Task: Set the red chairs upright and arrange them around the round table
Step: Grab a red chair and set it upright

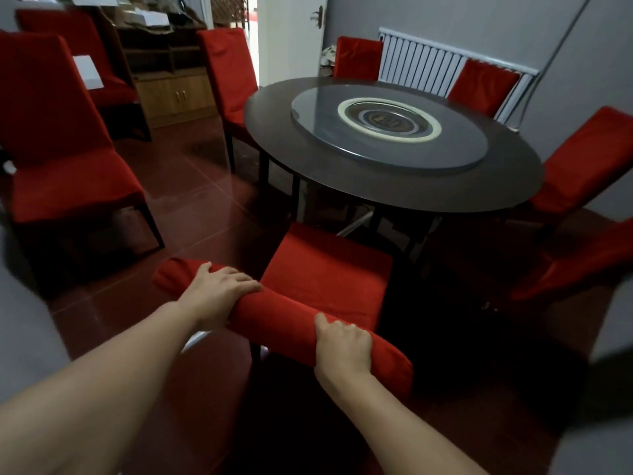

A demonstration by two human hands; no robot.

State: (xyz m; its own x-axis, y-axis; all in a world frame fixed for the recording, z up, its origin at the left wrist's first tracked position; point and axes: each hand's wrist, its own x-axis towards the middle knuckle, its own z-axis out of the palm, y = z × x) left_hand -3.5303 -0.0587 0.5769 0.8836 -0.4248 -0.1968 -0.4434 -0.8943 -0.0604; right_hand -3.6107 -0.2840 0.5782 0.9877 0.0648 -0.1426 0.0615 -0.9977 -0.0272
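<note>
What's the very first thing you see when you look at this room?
Two hands, the left hand and the right hand, grip the top of a red chair right in front, its seat facing the table. Behind it stands the big dark round table with a glass turntable in the middle. More red chairs stand around it and off to the left.

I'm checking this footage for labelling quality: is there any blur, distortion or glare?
Head view: wide-angle bending curves the radiator and the walls; the edges are smeared and dim; a soft sheen lies on the round table; both hands, left and right, on the chair back look sharp.
</note>
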